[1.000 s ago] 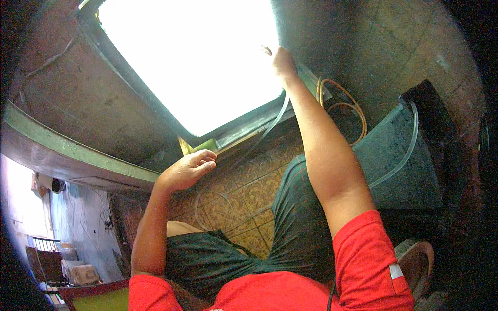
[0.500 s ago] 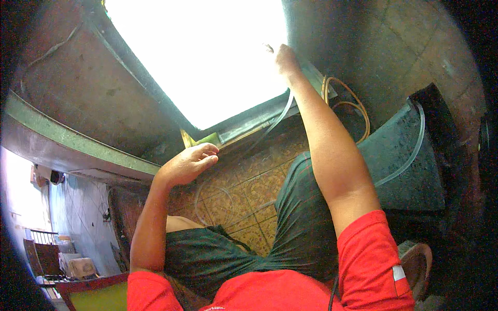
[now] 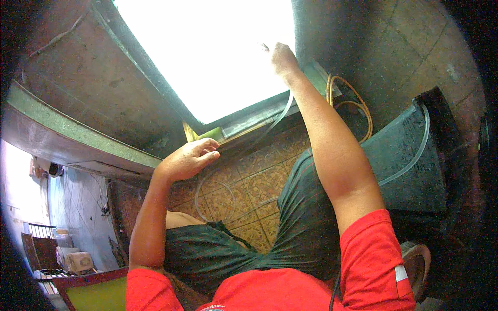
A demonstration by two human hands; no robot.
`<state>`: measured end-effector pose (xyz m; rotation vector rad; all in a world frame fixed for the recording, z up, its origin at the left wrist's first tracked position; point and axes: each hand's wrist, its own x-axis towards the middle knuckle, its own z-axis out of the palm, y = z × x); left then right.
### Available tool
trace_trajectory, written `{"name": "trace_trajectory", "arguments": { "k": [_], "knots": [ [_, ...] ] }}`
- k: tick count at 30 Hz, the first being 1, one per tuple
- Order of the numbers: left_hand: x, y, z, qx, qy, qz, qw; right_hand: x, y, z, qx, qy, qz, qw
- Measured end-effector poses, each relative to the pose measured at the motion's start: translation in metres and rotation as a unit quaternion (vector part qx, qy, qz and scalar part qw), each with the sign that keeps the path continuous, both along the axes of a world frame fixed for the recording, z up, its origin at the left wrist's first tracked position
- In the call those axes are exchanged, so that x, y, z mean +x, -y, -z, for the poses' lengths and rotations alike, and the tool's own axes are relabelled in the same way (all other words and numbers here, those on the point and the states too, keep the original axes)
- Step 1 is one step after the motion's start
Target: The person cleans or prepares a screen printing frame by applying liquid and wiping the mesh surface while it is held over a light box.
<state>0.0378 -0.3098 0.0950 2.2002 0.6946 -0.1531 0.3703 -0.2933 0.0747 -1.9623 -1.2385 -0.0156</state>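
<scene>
The bright panel (image 3: 223, 62), set in a dark frame (image 3: 244, 117), is blown out to white and cut off by the upper edge. Over its right side the right hand (image 3: 284, 59) is held, its fingers washed out, and whether its grip is closed on the small dark tip (image 3: 264, 47) cannot be told; a clear tube (image 3: 285, 110) is lost behind the forearm. Near a green piece (image 3: 210, 135) at the frame's lower corner, the left hand (image 3: 191, 157) is held half open, fingers loosely curled.
</scene>
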Motion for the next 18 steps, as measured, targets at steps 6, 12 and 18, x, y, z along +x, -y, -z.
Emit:
{"name": "trace_trajectory", "arguments": {
  "k": [6, 12, 18],
  "knots": [
    [-0.004, -0.002, 0.002, 0.003, 0.003, 0.0, 1.0, -0.008, -0.001, 0.012, 0.058, -0.011, -0.03, 0.998],
    [-0.004, -0.005, 0.003, 0.01, -0.003, 0.004, 1.0, -0.002, -0.006, 0.018, 0.065, -0.024, -0.007, 0.998],
    [-0.01, -0.007, 0.004, 0.009, -0.008, -0.001, 1.0, -0.015, 0.006, 0.004, 0.081, -0.1, -0.003, 0.992]
  ]
}}
